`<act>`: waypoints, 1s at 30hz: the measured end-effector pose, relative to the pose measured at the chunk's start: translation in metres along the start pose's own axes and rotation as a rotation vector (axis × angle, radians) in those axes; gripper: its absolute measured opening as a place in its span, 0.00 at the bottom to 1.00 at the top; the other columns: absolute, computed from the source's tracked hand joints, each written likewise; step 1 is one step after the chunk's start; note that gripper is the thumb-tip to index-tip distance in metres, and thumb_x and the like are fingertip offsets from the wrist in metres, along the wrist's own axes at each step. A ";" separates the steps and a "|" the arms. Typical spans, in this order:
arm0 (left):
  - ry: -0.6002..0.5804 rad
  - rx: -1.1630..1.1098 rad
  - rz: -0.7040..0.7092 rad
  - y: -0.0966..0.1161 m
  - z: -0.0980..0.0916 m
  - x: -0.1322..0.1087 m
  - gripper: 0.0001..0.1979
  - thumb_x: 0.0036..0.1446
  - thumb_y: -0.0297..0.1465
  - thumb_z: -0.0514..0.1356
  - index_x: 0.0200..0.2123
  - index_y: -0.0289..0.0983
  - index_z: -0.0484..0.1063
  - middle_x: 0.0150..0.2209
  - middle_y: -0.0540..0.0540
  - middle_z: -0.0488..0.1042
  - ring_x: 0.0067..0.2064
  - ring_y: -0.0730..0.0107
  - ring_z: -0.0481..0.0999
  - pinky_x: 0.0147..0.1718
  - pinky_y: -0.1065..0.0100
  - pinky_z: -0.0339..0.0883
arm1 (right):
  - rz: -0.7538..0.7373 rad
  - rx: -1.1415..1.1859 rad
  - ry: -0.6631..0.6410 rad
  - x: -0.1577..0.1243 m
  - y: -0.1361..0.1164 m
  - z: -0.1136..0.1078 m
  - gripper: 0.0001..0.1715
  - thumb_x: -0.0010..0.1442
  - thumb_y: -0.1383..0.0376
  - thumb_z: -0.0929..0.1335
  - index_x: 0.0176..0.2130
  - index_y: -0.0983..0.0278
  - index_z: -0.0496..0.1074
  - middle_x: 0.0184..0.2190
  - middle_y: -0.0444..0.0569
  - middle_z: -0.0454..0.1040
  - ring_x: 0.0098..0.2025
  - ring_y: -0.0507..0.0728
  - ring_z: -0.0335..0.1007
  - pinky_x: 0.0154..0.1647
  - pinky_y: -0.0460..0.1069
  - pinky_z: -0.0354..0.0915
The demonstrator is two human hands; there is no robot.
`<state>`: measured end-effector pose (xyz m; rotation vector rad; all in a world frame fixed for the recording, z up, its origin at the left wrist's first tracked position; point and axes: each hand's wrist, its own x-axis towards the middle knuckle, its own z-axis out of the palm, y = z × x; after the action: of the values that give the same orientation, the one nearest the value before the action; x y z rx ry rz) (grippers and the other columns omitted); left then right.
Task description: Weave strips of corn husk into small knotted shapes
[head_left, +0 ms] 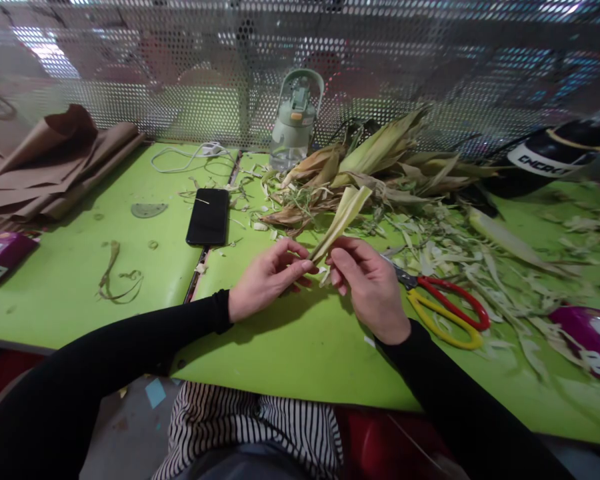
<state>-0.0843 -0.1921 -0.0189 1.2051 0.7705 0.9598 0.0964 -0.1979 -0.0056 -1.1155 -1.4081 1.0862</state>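
Note:
A pale yellow-green corn husk strip (344, 223) slants up and away between my hands, above the green table. My left hand (276, 270) pinches its narrow lower end between thumb and fingers. Close by on the other side, my right hand (367, 283) is curled with thumb and fingertips together at the husk's lower right edge; its grip is partly hidden. Scissors (447, 307) with one red and one yellow handle lie just right of my right hand, blades partly covered by it. Behind the hands rests a heap of corn husks (375, 160), green and dried brown.
Husk scraps (440, 240) litter the right side. A black phone (207, 217), a white cable (185, 159) and a clear water bottle (293, 130) stand or lie farther back. Brown paper (55, 167) is at left, a black bottle (550, 157) at right, before a perforated metal screen (170, 80).

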 end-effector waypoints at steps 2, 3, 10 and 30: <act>-0.022 0.062 0.038 -0.001 0.001 -0.001 0.16 0.59 0.43 0.64 0.38 0.37 0.65 0.32 0.50 0.73 0.31 0.76 0.74 0.27 0.74 0.64 | 0.003 -0.003 -0.004 0.000 -0.002 -0.001 0.16 0.60 0.52 0.72 0.42 0.59 0.76 0.22 0.39 0.67 0.20 0.48 0.58 0.16 0.43 0.55; -0.028 0.097 0.061 -0.001 0.002 -0.002 0.15 0.60 0.41 0.63 0.38 0.36 0.65 0.32 0.50 0.72 0.31 0.76 0.73 0.28 0.74 0.64 | 0.008 -0.008 -0.007 0.000 -0.003 -0.001 0.15 0.60 0.52 0.72 0.41 0.59 0.76 0.22 0.39 0.67 0.20 0.48 0.57 0.16 0.44 0.55; 0.126 0.317 0.246 0.007 0.002 -0.006 0.11 0.59 0.35 0.65 0.40 0.37 0.69 0.38 0.48 0.71 0.35 0.75 0.68 0.35 0.71 0.64 | 0.011 -0.076 -0.079 -0.004 0.000 0.007 0.16 0.59 0.51 0.72 0.35 0.61 0.74 0.28 0.43 0.72 0.26 0.50 0.64 0.22 0.46 0.60; -0.144 -0.182 -0.279 0.014 -0.012 -0.001 0.18 0.48 0.36 0.73 0.30 0.33 0.69 0.29 0.52 0.71 0.31 0.79 0.71 0.30 0.75 0.69 | 0.187 0.326 -0.308 -0.001 -0.002 0.004 0.17 0.55 0.57 0.75 0.39 0.61 0.69 0.29 0.39 0.70 0.23 0.46 0.63 0.18 0.42 0.58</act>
<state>-0.0977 -0.1870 -0.0080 0.9676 0.6991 0.6898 0.0921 -0.1993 -0.0043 -0.8806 -1.3122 1.6131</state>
